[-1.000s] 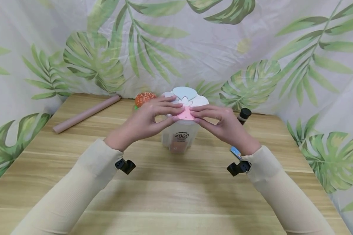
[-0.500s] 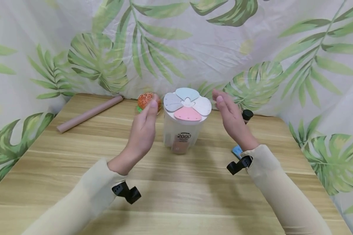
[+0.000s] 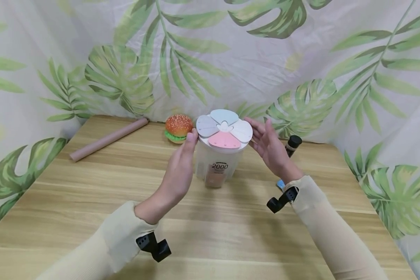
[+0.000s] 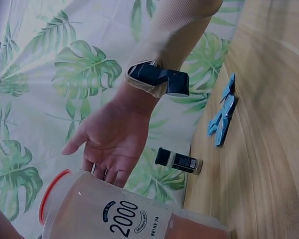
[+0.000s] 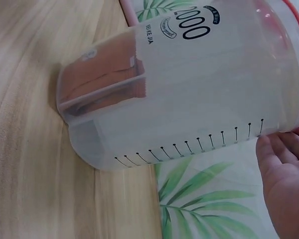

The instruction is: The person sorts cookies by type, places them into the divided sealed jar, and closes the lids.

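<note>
A translucent storage canister (image 3: 227, 158) marked 2000 stands upright mid-table. Four-lobed and closed, its lid (image 3: 224, 140) has pink, white, grey and pale blue petal flaps. Through the canister's wall, a brown packet (image 5: 107, 64) shows at the bottom. My left hand (image 3: 175, 173) is at the canister's left side just below the lid, fingers mostly hidden from the head view. On the other side, my right hand (image 3: 271, 151) has its palm facing the canister, and its fairly straight fingertips (image 5: 265, 149) touch the wall near the rim.
Behind my left hand sits a toy hamburger (image 3: 178, 127). A pinkish tube (image 3: 108, 140) lies at the back left. To the right stands a black-capped shaker bottle (image 4: 182, 162), with blue clips (image 4: 224, 112) lying nearer. A leaf-patterned cloth (image 3: 196, 50) hangs behind the table.
Both hands have left the pink flap, parted to either side, then come in against the canister's sides. The whole lid is now in sight.
</note>
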Motion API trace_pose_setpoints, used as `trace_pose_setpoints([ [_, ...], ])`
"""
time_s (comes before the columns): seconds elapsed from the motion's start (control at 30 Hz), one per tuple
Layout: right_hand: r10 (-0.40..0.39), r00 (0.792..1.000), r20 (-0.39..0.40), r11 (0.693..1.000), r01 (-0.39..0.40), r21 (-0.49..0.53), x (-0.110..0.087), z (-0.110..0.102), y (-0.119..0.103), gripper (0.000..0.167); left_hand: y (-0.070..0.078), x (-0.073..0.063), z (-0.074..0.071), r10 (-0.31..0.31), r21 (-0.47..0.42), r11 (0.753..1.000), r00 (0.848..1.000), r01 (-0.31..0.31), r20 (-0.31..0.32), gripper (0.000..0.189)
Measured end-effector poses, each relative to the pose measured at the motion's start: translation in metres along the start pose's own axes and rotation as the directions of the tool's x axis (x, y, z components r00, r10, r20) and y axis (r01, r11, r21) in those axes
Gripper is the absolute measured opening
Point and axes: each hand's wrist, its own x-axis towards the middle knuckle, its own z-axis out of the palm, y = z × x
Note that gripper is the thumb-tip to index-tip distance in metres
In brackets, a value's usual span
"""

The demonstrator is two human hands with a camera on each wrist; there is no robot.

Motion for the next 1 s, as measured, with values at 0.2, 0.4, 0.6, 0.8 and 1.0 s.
trace_pose_setpoints([
  [0.2,-0.032,0.999,0.015,0.999,0.032,0.007,-0.006,0.002,0.004,0.084,-0.002,0.006,0.000,0.012,-0.003,1.000,1.000,-0.012,0.007,0.068],
  [0.4,-0.062,0.998,-0.011,0.997,0.061,-0.040,-0.018,0.006,0.003,0.088,-0.010,0.022,-0.002,0.042,-0.011,0.999,0.999,-0.042,0.017,0.068],
  [0.6,-0.124,0.992,-0.021,0.991,0.122,-0.060,-0.036,0.011,0.007,0.093,-0.015,0.042,-0.005,0.041,-0.084,0.996,0.999,-0.038,0.036,0.069],
  [0.8,-0.206,0.979,-0.003,0.961,0.202,-0.188,-0.059,0.023,0.012,0.091,-0.017,0.060,-0.006,-0.001,-0.100,0.995,0.998,0.008,0.069,0.076],
  [1.0,-0.254,0.967,0.023,0.937,0.252,-0.241,-0.082,0.038,0.011,0.080,-0.022,0.074,-0.003,-0.037,-0.164,0.985,0.995,0.053,0.096,0.078],
])
